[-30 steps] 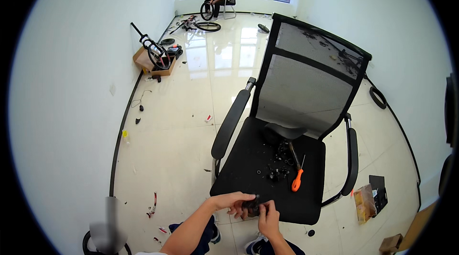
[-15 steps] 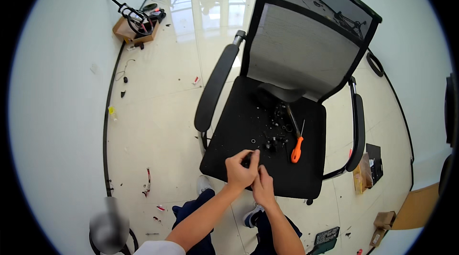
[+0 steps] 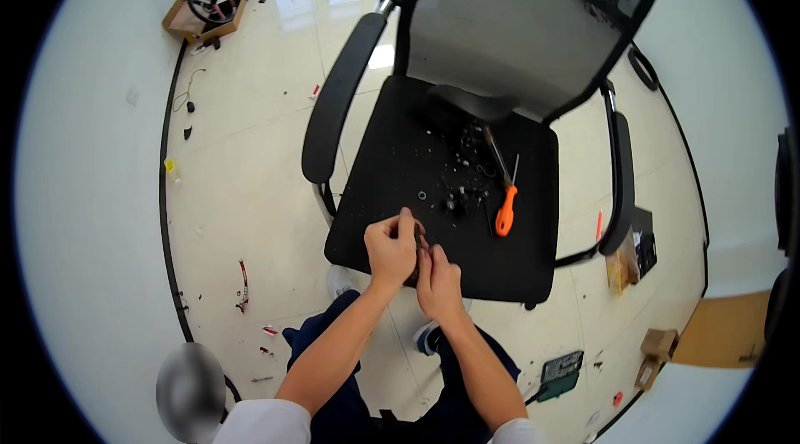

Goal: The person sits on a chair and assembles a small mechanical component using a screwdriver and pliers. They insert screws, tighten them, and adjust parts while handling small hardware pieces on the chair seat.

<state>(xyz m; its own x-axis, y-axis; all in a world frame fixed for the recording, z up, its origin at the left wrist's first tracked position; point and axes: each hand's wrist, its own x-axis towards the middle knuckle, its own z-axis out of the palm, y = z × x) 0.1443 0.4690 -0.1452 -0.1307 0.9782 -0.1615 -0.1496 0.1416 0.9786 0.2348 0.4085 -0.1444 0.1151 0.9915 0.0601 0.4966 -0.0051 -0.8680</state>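
Observation:
Over the front edge of the black chair seat (image 3: 483, 265), my left hand (image 3: 392, 252) is closed round a small dark part (image 3: 415, 276), mostly hidden by the fingers. My right hand (image 3: 439, 284) sits close beside it, fingertips pinched against the same part. What kind of part it is I cannot make out. Just beyond my hands a small ring (image 3: 422, 195) lies on the seat. Several small dark parts (image 3: 458, 201) are scattered farther right, next to an orange-handled screwdriver (image 3: 505, 212). A black bicycle saddle (image 3: 473, 102) rests near the mesh backrest.
Armrests flank the seat, the left one (image 3: 342, 102) and the right one (image 3: 622, 182). An open cardboard box (image 3: 204, 30) with bike parts stands at the far left wall. On the floor at right are a green tool case (image 3: 560, 377) and small cardboard boxes (image 3: 658, 344).
My view has tilted down, so the chair sits higher in the picture. The hands stay together over the front edge, and more of the dark part shows between them.

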